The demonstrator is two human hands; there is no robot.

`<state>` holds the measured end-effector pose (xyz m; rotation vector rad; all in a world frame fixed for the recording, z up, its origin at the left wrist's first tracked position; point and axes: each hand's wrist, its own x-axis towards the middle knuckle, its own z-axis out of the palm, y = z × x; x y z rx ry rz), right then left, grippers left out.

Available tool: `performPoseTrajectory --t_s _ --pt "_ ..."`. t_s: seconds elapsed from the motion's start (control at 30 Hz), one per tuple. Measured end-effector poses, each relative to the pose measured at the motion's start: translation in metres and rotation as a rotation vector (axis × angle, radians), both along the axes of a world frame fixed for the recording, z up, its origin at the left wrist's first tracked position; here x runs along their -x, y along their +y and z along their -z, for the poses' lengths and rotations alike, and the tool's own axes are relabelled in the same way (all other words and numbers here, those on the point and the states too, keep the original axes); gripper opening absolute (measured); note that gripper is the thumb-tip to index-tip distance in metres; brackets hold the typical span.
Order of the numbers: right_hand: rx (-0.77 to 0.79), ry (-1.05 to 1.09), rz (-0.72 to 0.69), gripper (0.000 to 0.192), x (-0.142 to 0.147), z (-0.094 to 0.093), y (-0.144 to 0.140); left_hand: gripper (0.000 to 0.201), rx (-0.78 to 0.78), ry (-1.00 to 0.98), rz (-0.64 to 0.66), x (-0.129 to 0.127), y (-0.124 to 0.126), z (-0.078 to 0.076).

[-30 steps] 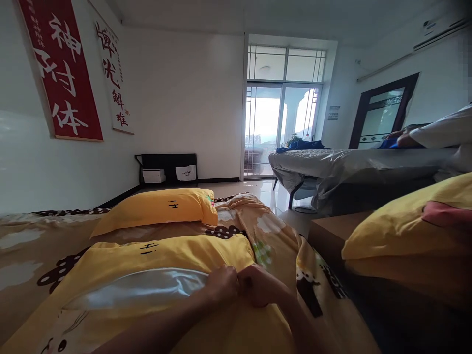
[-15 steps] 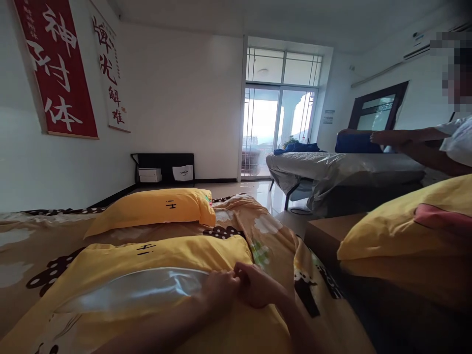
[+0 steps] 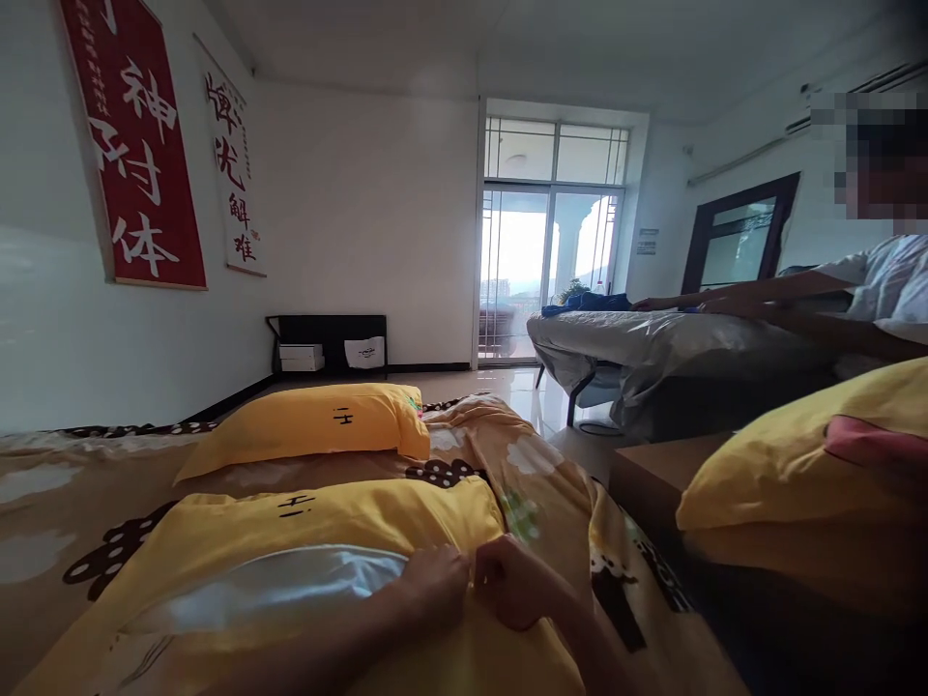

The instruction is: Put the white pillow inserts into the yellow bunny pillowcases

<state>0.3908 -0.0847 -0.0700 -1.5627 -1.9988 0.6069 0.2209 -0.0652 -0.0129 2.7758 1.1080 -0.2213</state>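
A yellow pillowcase (image 3: 340,517) lies on the bed in front of me, with a white pillow (image 3: 282,585) showing through its open side. My left hand (image 3: 433,587) and my right hand (image 3: 516,582) sit close together at the right end of that opening. Both pinch the yellow fabric edge, fingers curled. A second yellow pillow (image 3: 319,425) lies further back on the patterned sheet (image 3: 536,464).
A third yellow pillow (image 3: 804,454) rests on a brown surface at the right. Another person (image 3: 870,290) leans over a grey-covered bed (image 3: 674,338) with blue cloth on it. Red and white wall scrolls hang at the left; a glass balcony door stands at the back.
My hands have stayed at the pillowcase opening, shifting only slightly. The other person has lowered their arms and the blue item onto the far bed. My view tilted down a little.
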Motion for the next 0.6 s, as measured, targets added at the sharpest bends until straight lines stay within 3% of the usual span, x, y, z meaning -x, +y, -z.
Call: performPoseTrajectory --t_s 0.17,0.27,0.47,0.6 --pt "0.005 0.056 -0.019 0.02 -0.011 0.02 0.015 0.035 -0.017 -0.006 -0.02 0.003 0.004 0.008" --pt "0.003 0.123 -0.021 0.02 -0.016 0.025 0.022 0.032 -0.042 -0.029 -0.056 0.017 0.013 0.005" --pt "0.032 0.211 -0.073 0.02 -0.016 0.02 0.023 0.022 -0.076 -0.106 -0.083 0.079 0.016 -0.03" --pt "0.045 0.196 -0.083 0.014 -0.013 0.017 0.021 0.02 -0.025 -0.221 -0.182 0.121 0.007 -0.046"
